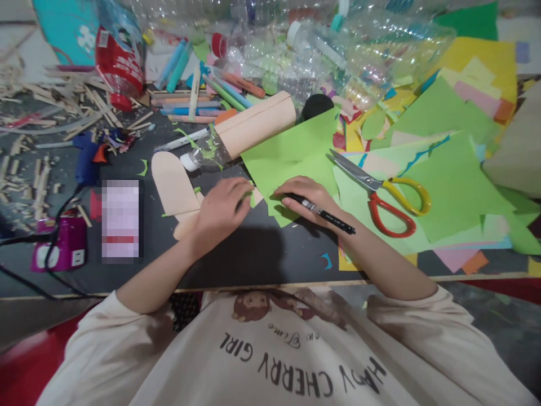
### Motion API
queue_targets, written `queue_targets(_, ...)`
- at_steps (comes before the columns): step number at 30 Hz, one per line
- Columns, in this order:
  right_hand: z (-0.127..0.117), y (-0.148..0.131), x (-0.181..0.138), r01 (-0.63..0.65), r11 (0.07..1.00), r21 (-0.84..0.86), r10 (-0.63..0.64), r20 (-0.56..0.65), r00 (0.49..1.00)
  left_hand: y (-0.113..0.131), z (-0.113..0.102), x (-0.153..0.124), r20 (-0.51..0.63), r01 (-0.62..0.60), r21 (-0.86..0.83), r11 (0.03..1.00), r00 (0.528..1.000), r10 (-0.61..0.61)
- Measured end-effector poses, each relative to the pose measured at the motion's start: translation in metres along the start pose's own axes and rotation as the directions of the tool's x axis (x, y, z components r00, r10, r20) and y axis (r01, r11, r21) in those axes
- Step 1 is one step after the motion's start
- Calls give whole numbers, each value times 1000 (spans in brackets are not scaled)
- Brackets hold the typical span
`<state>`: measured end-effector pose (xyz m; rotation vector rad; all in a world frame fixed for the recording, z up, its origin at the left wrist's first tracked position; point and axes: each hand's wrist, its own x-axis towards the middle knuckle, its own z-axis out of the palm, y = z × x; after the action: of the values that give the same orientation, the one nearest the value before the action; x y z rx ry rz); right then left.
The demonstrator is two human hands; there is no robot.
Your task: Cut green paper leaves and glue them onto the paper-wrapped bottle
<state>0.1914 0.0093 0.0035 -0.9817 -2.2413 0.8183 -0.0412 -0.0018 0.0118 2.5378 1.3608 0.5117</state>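
Observation:
My right hand (305, 197) grips a black pen (325, 214), its tip down on the near edge of a light green paper sheet (291, 155). My left hand (222, 208) rests fingers-down on the sheet's left corner, pinning it to the dark table (253, 256). Under my left wrist lie peach paper cut-outs (171, 183). A clear bottle wrapped in peach paper (249, 127) lies on its side just beyond both hands.
Scissors with red and yellow handles (382, 197) lie open on green paper right of my hand. Coloured paper sheets (456, 186) pile up at the right. Empty plastic bottles (338, 51), markers (211, 93), wooden sticks (63, 107), a blue glue gun (87, 160) and a magenta plug block (63, 248) crowd the back and left.

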Motion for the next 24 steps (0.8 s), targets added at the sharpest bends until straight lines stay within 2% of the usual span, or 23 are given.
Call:
queue_targets(2, 1, 1, 0, -25, 1000, -9, 25, 1, 1000, -9, -1, 4, 30, 98, 36, 995, 995, -99)
queue_targets(4, 5, 5, 0, -54, 998, -32, 53, -10, 999, -14, 1, 6, 57, 135, 74, 988, 989, -139)
queue_targets(7, 10, 11, -1, -34, 998, -61, 33, -12, 999, -15, 4, 6, 91, 137, 108, 985, 985, -147)
queue_targets(11, 12, 16, -2, 1, 994, -108, 8, 80, 997, -14, 8, 4, 86, 147, 99, 984, 984, -156)
queue_targets(14, 12, 17, -1, -20, 993, -120, 30, 85, 996, -15, 8, 4, 85, 166, 55, 985, 982, -170)
queue_targets(19, 12, 18, -1, -24, 992, -122, 23, -9, 1000, -13, 6, 5, 91, 213, -29, 977, 973, -210)
queue_targets(24, 11, 15, -2, -45, 987, -151, 32, -86, 996, -8, 2, 3, 54, 251, -231, 940, 968, -245)
